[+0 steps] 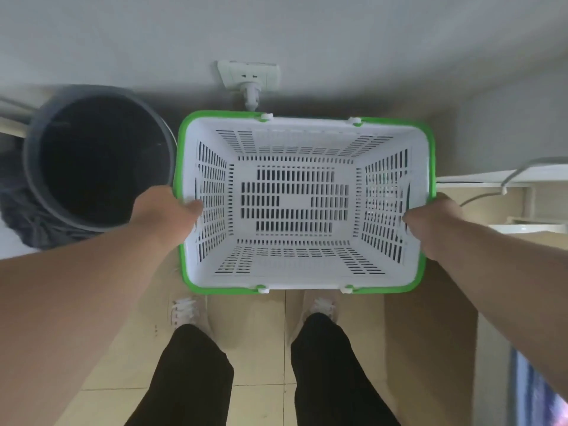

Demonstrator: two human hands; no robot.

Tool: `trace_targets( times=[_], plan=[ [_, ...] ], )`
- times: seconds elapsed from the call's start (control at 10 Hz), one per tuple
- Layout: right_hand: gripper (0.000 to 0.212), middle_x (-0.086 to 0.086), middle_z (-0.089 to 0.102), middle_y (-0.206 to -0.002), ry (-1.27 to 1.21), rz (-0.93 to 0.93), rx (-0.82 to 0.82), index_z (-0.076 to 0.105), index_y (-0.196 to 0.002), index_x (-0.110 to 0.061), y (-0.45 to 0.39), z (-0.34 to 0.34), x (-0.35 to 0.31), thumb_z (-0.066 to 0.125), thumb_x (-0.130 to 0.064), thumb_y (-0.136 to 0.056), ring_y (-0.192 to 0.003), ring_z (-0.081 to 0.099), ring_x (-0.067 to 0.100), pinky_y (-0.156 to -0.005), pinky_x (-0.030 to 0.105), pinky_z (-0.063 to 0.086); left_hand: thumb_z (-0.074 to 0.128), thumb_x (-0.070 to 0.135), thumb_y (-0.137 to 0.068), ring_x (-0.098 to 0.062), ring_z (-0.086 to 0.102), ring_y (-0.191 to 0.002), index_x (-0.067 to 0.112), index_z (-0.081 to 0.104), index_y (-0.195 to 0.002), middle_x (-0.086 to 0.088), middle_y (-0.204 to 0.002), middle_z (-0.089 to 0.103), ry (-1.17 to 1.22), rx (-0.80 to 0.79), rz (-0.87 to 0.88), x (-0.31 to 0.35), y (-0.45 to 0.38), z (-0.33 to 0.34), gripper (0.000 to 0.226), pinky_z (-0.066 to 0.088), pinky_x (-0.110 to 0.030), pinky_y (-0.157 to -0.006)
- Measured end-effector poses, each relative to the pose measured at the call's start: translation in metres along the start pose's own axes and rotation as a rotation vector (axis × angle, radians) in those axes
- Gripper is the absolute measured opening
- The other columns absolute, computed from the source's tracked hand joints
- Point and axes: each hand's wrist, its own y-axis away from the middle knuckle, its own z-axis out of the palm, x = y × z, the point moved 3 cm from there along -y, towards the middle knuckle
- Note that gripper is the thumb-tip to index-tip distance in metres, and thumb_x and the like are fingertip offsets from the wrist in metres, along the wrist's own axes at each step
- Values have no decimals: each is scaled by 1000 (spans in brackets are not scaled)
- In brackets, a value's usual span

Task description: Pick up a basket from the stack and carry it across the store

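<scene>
White slotted shopping basket (295, 204) with green rim, empty, held level at centre above tiled floor (252, 342) and two shoes. Left hand (167, 210) clamped on rim at 9 o'clock, thumb inside; right hand (430, 218) likewise at 3 o'clock. Dark round bin (98, 161) just beside at 9 o'clock. Wall socket (249, 75) with plug at 12 o'clock.

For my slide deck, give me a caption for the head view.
Both hands, left and right, grip the short sides of an empty white basket beside a dark bin.
</scene>
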Motion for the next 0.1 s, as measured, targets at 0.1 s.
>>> trace_targets(
  times=[0.1],
  plan=[
    [72, 8, 62, -130, 91, -136, 146, 45, -150, -23, 16, -18, -1, 53, -5, -81, -115, 62, 38, -92, 51, 58, 71, 45, -87, -24, 72, -80, 20, 74, -105, 0, -93, 78, 209, 102, 59, 9, 19, -36, 31, 60, -41, -79]
  ],
)
